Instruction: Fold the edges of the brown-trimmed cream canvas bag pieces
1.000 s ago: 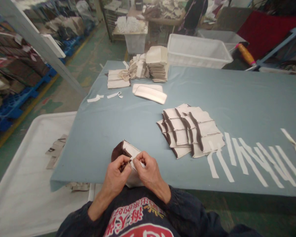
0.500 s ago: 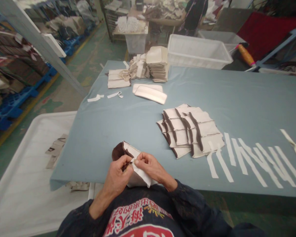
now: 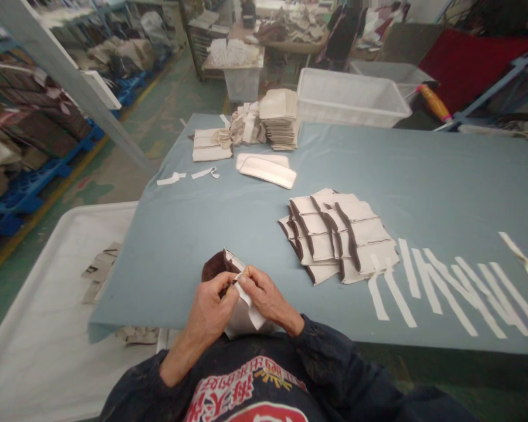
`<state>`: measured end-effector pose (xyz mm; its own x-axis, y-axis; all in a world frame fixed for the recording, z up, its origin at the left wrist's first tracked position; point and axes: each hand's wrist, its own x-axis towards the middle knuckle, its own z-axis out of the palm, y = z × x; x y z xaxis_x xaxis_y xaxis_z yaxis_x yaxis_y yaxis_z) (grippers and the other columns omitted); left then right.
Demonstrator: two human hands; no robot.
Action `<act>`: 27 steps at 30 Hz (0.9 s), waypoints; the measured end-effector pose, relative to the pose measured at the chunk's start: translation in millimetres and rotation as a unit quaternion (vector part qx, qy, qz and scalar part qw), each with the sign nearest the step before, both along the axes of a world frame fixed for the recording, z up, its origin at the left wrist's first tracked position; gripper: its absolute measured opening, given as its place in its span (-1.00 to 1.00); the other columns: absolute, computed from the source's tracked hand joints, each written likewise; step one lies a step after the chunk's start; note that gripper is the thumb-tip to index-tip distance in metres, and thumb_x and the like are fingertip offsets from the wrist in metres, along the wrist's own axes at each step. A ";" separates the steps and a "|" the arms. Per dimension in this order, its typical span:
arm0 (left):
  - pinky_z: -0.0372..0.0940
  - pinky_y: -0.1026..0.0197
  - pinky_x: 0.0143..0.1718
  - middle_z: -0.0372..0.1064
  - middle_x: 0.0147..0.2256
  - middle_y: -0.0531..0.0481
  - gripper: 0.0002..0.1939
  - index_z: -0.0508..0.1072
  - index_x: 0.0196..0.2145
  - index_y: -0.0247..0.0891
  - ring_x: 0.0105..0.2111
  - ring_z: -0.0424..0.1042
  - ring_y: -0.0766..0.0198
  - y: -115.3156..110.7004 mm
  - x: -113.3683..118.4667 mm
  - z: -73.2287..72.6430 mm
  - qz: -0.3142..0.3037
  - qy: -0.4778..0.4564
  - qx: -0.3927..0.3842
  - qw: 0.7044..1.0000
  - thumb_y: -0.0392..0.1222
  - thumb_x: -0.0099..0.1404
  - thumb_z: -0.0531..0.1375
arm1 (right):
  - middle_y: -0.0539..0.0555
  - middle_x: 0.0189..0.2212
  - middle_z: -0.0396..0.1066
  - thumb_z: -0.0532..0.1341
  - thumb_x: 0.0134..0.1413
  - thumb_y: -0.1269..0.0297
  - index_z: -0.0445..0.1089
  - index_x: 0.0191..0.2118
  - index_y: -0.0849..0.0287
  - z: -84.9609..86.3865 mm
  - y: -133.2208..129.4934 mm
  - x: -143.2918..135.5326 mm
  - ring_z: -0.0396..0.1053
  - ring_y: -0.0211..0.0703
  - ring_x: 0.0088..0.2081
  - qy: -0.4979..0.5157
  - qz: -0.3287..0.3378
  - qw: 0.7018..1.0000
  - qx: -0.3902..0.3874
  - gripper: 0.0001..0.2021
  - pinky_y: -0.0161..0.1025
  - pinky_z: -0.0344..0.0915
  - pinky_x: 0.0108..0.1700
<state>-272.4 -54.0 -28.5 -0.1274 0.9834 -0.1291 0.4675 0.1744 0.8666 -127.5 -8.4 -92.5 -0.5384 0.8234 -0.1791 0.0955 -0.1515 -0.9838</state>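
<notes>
Piece (image 3: pixel 235 322): pale cloth with a dark brown end, at the near edge of the counter (image 3: pixel 193 223), left of the pile, against the person's front.
Left hand (image 3: pixel 211 308): grip narrow, thumb and fingertips pinching the piece at its upper edge.
Right hand (image 3: pixel 266 296): grip narrow, pinching the white flap (image 3: pixel 256 316) at that same edge, fingertips beside the left's. Cannot tell if the flap is separate or joined.
Edge work: under way by the look of it, both hands busy at one spot; whether that edge is secured is hidden by fingers.
Pile (image 3: pixel 321 223): similar pieces, overlapping, right of the hands. Cannot tell if these are finished.
Strips (image 3: pixel 400 302): white, loose in a row right of the pile; two overlap its near-right side, so several lie unattached.
Dark end (image 3: pixel 213 266): points far-left.
Long axis: seems to slant from far-left to near-right, as the edge does; much of the body is covered, exact line unclear.
Stack (image 3: pixel 279 105): pale pieces, far side.
</notes>
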 end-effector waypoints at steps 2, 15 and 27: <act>0.29 0.26 -0.41 0.55 -0.45 0.02 -0.69 0.61 -0.30 -0.29 -0.45 0.47 0.21 2.4 -1.4 3.0 -0.013 0.010 0.001 1.000 -0.19 0.22 0.07 | -0.11 -0.52 0.16 0.07 0.31 -0.11 0.19 -0.40 0.11 -0.5 2.5 0.8 0.12 -0.27 -0.47 0.002 0.006 1.000 0.007 -0.60 -0.35 0.12 -0.41; 0.26 0.26 -0.43 0.56 -0.45 0.00 -0.66 0.64 -0.36 -0.24 -0.46 0.43 0.18 40.8 -27.3 58.7 -0.133 -0.014 -0.014 0.991 -0.15 0.16 0.07 | -0.01 -0.53 0.38 0.04 0.41 0.16 0.38 -0.39 0.12 50.7 53.4 15.0 0.28 -0.22 -0.48 -0.172 -0.103 0.933 0.299 -0.66 -0.29 0.12 -0.33; 0.13 0.31 -0.53 0.40 -0.52 0.09 -0.83 0.48 -0.36 -0.20 -0.54 0.29 0.30 42.1 -29.3 92.4 -0.233 0.027 0.006 0.972 -0.25 0.20 0.08 | -0.06 -0.55 0.30 0.17 0.18 0.13 0.38 -0.37 0.12 109.0 57.3 30.0 0.21 -0.22 -0.49 -0.097 0.133 0.894 0.416 -0.80 -0.25 0.09 -0.37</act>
